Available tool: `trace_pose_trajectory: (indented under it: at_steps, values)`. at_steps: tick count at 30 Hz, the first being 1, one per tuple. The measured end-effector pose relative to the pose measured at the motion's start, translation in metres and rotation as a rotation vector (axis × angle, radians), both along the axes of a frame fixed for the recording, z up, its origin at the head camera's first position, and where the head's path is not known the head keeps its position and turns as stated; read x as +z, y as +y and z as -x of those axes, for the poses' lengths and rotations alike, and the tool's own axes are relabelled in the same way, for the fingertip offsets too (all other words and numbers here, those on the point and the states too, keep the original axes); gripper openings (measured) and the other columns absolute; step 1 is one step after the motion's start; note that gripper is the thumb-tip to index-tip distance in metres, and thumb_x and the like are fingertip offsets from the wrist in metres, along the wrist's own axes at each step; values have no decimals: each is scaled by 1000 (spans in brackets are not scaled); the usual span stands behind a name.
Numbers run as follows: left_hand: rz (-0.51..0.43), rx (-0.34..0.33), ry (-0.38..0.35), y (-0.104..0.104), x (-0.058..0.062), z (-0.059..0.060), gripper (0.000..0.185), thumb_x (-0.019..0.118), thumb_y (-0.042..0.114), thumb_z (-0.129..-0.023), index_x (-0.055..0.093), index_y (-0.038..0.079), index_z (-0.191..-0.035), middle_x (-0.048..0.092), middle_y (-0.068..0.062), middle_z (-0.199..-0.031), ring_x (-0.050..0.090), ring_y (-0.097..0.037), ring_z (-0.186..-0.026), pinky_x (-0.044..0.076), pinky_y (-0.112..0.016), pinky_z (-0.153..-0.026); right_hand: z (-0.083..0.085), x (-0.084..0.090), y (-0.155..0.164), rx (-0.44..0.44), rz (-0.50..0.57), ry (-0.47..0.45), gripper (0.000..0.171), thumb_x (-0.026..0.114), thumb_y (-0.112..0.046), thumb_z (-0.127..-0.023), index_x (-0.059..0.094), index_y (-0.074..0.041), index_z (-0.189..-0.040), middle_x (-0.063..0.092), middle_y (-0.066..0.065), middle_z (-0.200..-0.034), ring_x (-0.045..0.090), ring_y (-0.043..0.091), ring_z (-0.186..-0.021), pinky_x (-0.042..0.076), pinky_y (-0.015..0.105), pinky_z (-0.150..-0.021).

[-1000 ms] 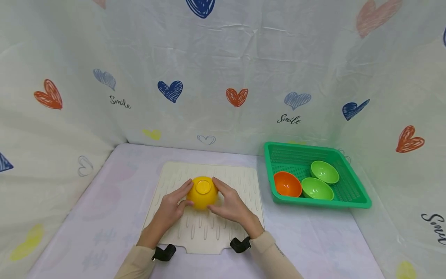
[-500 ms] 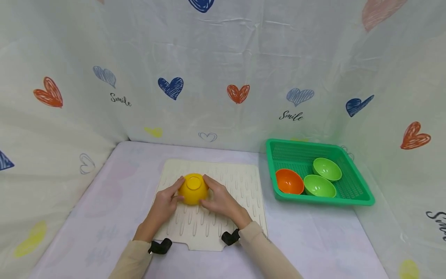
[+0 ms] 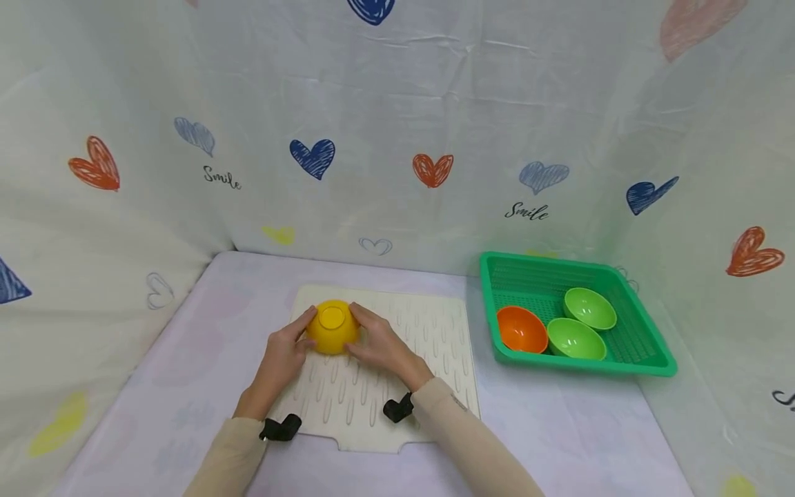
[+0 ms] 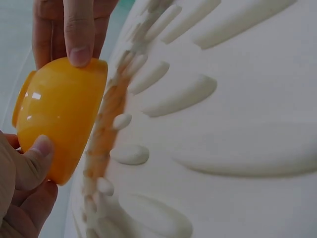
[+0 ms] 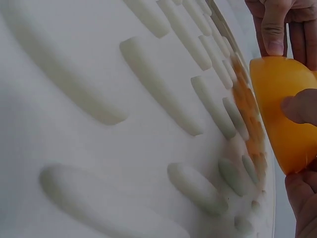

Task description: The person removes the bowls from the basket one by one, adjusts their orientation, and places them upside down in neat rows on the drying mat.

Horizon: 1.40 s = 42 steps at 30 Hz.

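A yellow bowl [image 3: 332, 328] sits upside down, base up, on the far left part of a cream ridged mat [image 3: 404, 386]. My left hand [image 3: 281, 355] grips its left side and my right hand [image 3: 380, 346] grips its right side, fingers curled round the wall. In the left wrist view the yellow bowl [image 4: 59, 129] has its rim against or just off the mat [image 4: 223, 124], with my left thumb [image 4: 32, 161] on it. The right wrist view shows the bowl [image 5: 285, 114] under my right thumb [image 5: 299, 106].
A green basket [image 3: 577, 364] stands at the right and holds an orange bowl [image 3: 522, 330] and two green bowls [image 3: 590, 308] [image 3: 576, 338]. Heart-printed cloth walls close in the back and both sides. The table top is pale lilac.
Both hands have moved the yellow bowl leftwards and farther away across the mat, still gripping it. The basket and its bowls have not moved.
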<state>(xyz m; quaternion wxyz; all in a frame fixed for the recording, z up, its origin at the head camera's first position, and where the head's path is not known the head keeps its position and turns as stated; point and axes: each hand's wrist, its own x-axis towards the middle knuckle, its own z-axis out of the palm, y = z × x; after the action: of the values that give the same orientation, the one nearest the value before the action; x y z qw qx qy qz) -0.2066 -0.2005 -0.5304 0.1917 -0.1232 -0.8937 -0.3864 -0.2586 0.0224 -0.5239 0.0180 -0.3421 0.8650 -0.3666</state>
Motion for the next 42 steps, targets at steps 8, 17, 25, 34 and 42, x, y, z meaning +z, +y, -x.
trace_pose_trajectory:
  at_steps: [8, 17, 25, 34, 42]
  values:
    - [2, -4, -55, -8, 3, 8, 65, 72, -20, -82, 54, -9, -143, 56, -26, -144, 60, -44, -128, 52, -49, -101, 11, -5, -11, -16, -8, -11, 77, 79, -15, -91, 40, 4, -154, 45, 21, -158, 54, 28, -140, 46, 30, -114]
    - [42, 45, -119, -14, 8, 14, 63, 70, -18, -85, 53, -8, -144, 56, -28, -145, 61, -46, -126, 51, -53, -101, 18, -5, -24, -12, -23, -26, 76, 78, -17, -93, 39, 4, -155, 44, 20, -159, 48, 28, -146, 43, 29, -115]
    - [24, 66, -188, -15, 6, 16, 61, 66, -17, -89, 50, -7, -147, 53, -28, -148, 58, -46, -130, 50, -52, -104, 20, -6, -29, -11, -21, -23, 76, 78, -16, -93, 38, 4, -155, 44, 21, -159, 46, 29, -147, 41, 32, -117]
    - [38, 86, -235, -13, 6, 17, 61, 63, -16, -91, 48, -5, -149, 52, -28, -148, 59, -47, -127, 51, -55, -103, 21, -10, -30, -31, -30, -40, 73, 76, -19, -95, 40, 3, -154, 45, 19, -158, 48, 28, -145, 42, 32, -117]
    - [47, 100, -319, -12, 5, 19, 62, 61, -14, -94, 46, -1, -152, 53, -29, -147, 60, -48, -126, 51, -56, -104, 21, -9, -29, -46, -24, -75, 71, 76, -19, -95, 42, 3, -153, 49, 18, -156, 51, 27, -143, 44, 31, -116]
